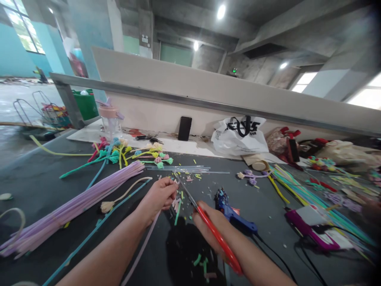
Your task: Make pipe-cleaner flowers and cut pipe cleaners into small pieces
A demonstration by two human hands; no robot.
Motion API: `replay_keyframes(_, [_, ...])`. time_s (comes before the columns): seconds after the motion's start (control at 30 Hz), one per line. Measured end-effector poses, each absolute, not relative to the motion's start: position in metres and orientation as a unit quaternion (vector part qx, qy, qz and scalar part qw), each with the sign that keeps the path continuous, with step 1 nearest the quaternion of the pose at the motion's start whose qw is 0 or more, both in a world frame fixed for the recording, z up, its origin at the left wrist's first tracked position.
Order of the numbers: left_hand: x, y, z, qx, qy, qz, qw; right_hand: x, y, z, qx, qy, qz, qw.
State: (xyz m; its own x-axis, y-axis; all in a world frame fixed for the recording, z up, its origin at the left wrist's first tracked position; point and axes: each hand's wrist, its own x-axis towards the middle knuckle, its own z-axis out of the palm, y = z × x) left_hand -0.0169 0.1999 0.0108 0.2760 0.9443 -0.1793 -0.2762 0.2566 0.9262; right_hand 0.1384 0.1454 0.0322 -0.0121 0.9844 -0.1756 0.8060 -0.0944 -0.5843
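My left hand [162,194] is closed in a pinch, and a thin lilac pipe cleaner [145,242] trails from under it toward the near edge. Red-handled scissors [216,234] are gripped in my right hand [208,222]. Their blades point up and left, with the tips right beside my left fingertips. What exactly lies between those fingertips is hidden. Around the blades are scattered small cut pieces [177,206] in pink, green and yellow. A blue glue gun [235,214] lies just right of my right hand.
A thick bundle of lilac pipe cleaners [89,202] lies left, with finished fuzzy flowers [157,155] behind it. Clear sticks [190,169] lie mid-table. At the back stand a phone [185,128], white bag [239,137] and cup [110,119]. A purple power strip [312,230] and cords sit right.
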Motion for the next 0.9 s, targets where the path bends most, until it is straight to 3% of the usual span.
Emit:
replay_keyframes(0.57, [-0.015,0.2,0.003,0.404,0.379,0.473,0.685,0.142,0.151,0.039,-0.685,-0.6,0.391,0.132])
replay_keyframes(0.9, [-0.019,0.204,0.007,0.365,0.361,0.492,0.703,0.145,0.149,0.04,-0.667,-0.578,0.44,0.168])
